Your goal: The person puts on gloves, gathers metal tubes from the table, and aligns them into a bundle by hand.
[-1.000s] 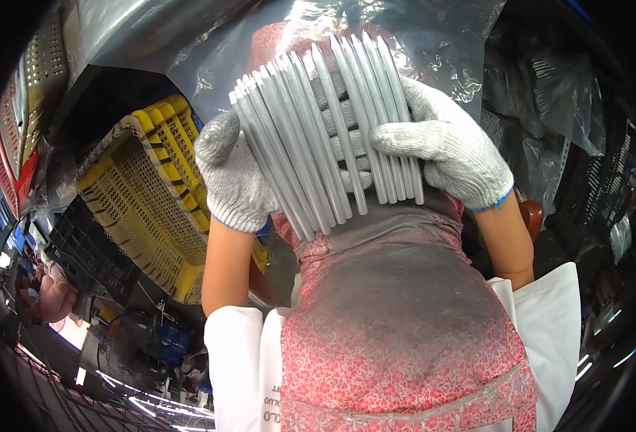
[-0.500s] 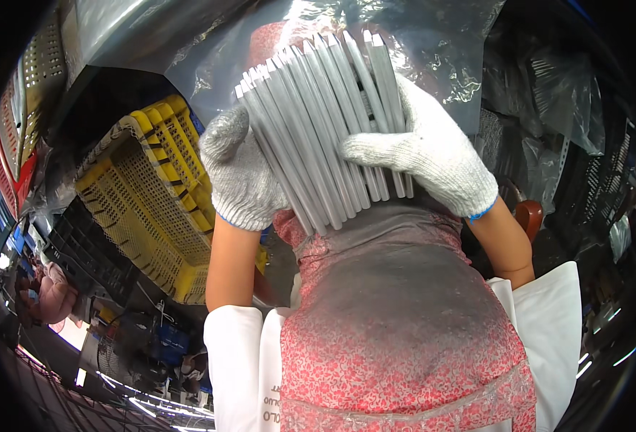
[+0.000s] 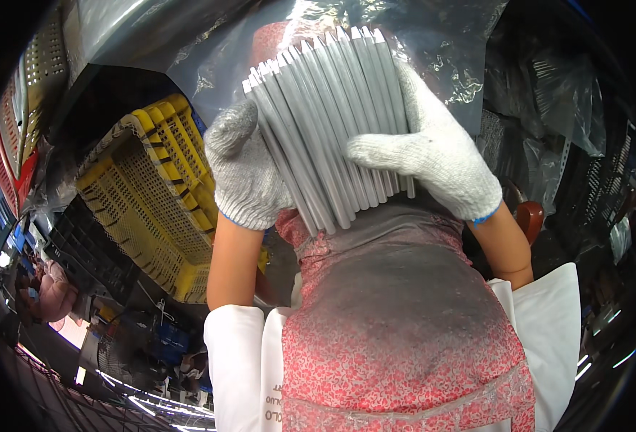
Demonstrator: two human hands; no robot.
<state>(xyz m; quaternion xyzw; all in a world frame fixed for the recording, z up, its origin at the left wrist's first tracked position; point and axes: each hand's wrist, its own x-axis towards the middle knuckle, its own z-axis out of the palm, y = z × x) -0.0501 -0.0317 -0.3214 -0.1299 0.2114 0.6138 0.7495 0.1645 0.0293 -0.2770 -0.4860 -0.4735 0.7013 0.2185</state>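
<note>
A fanned row of grey metal rods [image 3: 325,122], flattened and pale at their far ends, lies across both of my gloved hands. At the row's left side my left hand [image 3: 244,165], in a white knitted glove with a dirty thumb, supports the rods from below and beside. My right hand [image 3: 433,144], in a matching glove with a blue cuff edge, grips the right side, its thumb laid over the front of the rods. The fingers of both hands are mostly hidden behind the row. The rods' near ends reach above my red patterned apron [image 3: 404,345], which is smeared dark grey.
Clear plastic sheeting [image 3: 210,43] spreads beyond the rods. To the left stands a yellow perforated crate [image 3: 145,209], with a black crate [image 3: 95,252] beside it. More plastic bags [image 3: 563,93] hang at the right. Far left, another person in pink [image 3: 57,291] is visible.
The gap among the rods at the right has closed, and the rods there now sit side by side. Both hands have shifted slightly to the right.
</note>
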